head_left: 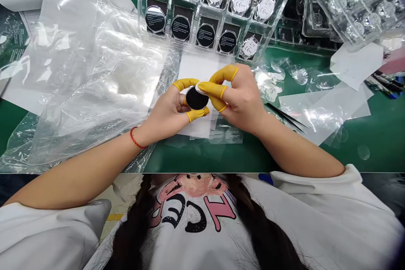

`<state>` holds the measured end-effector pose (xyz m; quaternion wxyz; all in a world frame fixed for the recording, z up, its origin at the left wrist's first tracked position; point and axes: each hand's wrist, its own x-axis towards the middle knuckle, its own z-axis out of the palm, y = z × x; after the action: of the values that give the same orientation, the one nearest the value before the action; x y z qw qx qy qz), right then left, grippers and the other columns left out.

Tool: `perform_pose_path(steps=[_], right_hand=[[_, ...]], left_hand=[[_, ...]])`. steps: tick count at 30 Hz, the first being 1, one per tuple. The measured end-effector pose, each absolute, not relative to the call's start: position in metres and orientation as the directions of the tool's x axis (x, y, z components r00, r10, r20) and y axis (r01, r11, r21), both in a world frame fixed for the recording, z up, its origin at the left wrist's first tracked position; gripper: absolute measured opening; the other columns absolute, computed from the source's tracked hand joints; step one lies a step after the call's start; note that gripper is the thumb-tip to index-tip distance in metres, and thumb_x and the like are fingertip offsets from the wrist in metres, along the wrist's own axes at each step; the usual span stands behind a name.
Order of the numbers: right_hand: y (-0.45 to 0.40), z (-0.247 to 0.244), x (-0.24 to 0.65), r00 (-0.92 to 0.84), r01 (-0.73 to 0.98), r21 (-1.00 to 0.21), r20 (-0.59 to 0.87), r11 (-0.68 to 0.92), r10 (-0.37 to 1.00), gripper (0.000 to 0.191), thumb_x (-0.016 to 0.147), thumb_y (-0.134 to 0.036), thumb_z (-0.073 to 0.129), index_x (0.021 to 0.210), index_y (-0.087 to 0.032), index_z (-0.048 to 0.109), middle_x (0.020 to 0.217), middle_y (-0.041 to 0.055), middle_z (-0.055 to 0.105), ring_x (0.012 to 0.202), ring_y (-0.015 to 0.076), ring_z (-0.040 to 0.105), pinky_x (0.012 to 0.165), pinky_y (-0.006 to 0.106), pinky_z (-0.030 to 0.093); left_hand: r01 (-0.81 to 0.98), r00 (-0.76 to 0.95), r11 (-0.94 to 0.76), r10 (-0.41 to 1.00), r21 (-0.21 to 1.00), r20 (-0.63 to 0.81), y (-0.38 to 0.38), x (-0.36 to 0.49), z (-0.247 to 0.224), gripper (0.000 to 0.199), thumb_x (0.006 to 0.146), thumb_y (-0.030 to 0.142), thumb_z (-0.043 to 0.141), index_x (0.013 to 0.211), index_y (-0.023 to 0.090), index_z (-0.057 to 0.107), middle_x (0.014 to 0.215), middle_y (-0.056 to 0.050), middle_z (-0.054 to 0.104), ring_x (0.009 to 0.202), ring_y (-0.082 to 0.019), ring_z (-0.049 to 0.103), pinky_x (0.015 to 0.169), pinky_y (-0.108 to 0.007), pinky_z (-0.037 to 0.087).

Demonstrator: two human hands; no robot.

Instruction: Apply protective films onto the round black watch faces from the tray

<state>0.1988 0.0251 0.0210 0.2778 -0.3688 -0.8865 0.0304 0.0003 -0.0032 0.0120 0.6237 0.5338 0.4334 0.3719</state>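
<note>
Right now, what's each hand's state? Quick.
Left hand: closed, holding a round black watch face by its rim.
Right hand: closed, pinching a small white pad at the face's edge.

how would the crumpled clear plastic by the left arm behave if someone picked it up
The clear plastic would likely hang floppy, since it lies in loose creases. It is probably light, as it looks thin and see-through. Its glossy shine suggests it might slip.

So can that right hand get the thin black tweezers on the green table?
Likely yes: the tweezers lie uncovered close to the right hand, though it's holding a small white pad.
</note>
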Motion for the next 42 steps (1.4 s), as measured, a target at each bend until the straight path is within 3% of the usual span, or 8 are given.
perform_pose_path(steps=[8, 17, 19, 21, 25, 30, 36, 42], right_hand=[[0.016, 0.013, 0.204, -0.593, 0.614, -0.147, 0.562, 0.776, 0.576, 0.025, 0.1, -0.03, 0.043, 0.11, -0.028, 0.065, 0.097, 0.0043, 0.061, 0.092, 0.0192, 0.055, 0.087, 0.044, 0.047], [0.005, 0.008, 0.193, -0.607, 0.521, -0.033, 0.689, 0.853, 0.397, 0.013, 0.094, -0.018, 0.054, 0.099, -0.026, 0.063, 0.096, 0.0036, 0.061, 0.092, 0.0184, 0.051, 0.088, 0.04, 0.05], [0.006, 0.013, 0.193, -0.606, 0.506, -0.096, 0.668, 0.858, 0.432, 0.014, 0.094, -0.019, 0.055, 0.1, -0.027, 0.064, 0.096, 0.003, 0.062, 0.09, 0.0183, 0.053, 0.088, 0.041, 0.05], [0.011, 0.021, 0.197, -0.565, 0.549, -0.24, 0.6, 0.801, 0.567, 0.017, 0.097, -0.024, 0.051, 0.104, -0.029, 0.065, 0.097, 0.0037, 0.064, 0.091, 0.0192, 0.056, 0.088, 0.044, 0.05], [0.029, 0.04, 0.213, -0.299, 0.681, -0.549, 0.396, 0.485, 0.868, 0.02, 0.096, -0.036, 0.054, 0.11, -0.03, 0.068, 0.111, 0.0083, 0.067, 0.111, 0.0276, 0.059, 0.099, 0.053, 0.046], [0.036, 0.046, 0.225, -0.301, 0.613, -0.758, 0.038, 0.224, 0.953, 0.009, 0.085, -0.028, 0.068, 0.091, -0.023, 0.072, 0.099, 0.0049, 0.072, 0.099, 0.0249, 0.064, 0.095, 0.051, 0.05], [0.029, 0.052, 0.217, -0.333, 0.571, -0.805, -0.047, 0.162, 0.942, 0.008, 0.082, -0.027, 0.068, 0.084, -0.021, 0.072, 0.095, 0.0034, 0.073, 0.093, 0.0205, 0.064, 0.095, 0.045, 0.049], [0.02, 0.044, 0.213, -0.347, 0.629, -0.708, 0.113, 0.321, 0.931, 0.007, 0.083, -0.025, 0.068, 0.088, -0.023, 0.072, 0.099, 0.0036, 0.072, 0.1, 0.0232, 0.063, 0.096, 0.048, 0.047]], left_hand=[[-0.044, 0.297, 0.106, 0.951, 0.993, -0.088, 0.002, -0.002, 0.009, 0.061, 0.067, 0.028, 0.084, 0.114, 0.024, 0.046, 0.071, 0.008, 0.069, 0.066, -0.016, 0.075, 0.065, -0.028, 0.062], [0.038, 0.301, -0.076, 0.952, 0.996, 0.061, 0.009, -0.01, -0.005, 0.062, 0.073, 0.043, 0.082, 0.12, 0.023, 0.047, 0.077, 0.004, 0.069, 0.065, -0.013, 0.071, 0.06, -0.025, 0.059], [0.044, 0.301, -0.112, 0.949, 0.993, 0.093, 0.01, -0.01, -0.007, 0.062, 0.074, 0.044, 0.081, 0.121, 0.024, 0.046, 0.079, 0.003, 0.069, 0.067, -0.013, 0.071, 0.061, -0.026, 0.06], [0.041, 0.293, -0.132, 0.949, 0.99, 0.115, 0.01, -0.01, -0.008, 0.064, 0.074, 0.043, 0.082, 0.122, 0.025, 0.045, 0.083, 0.003, 0.069, 0.072, -0.015, 0.073, 0.066, -0.029, 0.063], [0.049, 0.273, -0.182, 0.948, 0.982, 0.162, 0.009, -0.01, -0.006, 0.065, 0.075, 0.04, 0.081, 0.124, 0.026, 0.042, 0.089, 0.002, 0.069, 0.082, -0.018, 0.076, 0.079, -0.036, 0.066], [0.049, 0.261, -0.258, 0.936, 0.965, 0.237, 0.01, -0.015, -0.004, 0.065, 0.075, 0.037, 0.082, 0.126, 0.025, 0.042, 0.109, -0.004, 0.069, 0.089, -0.018, 0.077, 0.087, -0.036, 0.066], [0.054, 0.26, -0.292, 0.927, 0.955, 0.269, 0.014, -0.02, -0.007, 0.069, 0.076, 0.037, 0.081, 0.131, 0.027, 0.04, 0.113, -0.004, 0.071, 0.1, -0.02, 0.076, 0.095, -0.038, 0.063], [0.044, 0.238, -0.226, 0.948, 0.973, 0.21, 0.01, -0.017, 0.003, 0.068, 0.075, 0.04, 0.081, 0.129, 0.028, 0.041, 0.108, -0.002, 0.073, 0.098, -0.021, 0.077, 0.094, -0.04, 0.064]])
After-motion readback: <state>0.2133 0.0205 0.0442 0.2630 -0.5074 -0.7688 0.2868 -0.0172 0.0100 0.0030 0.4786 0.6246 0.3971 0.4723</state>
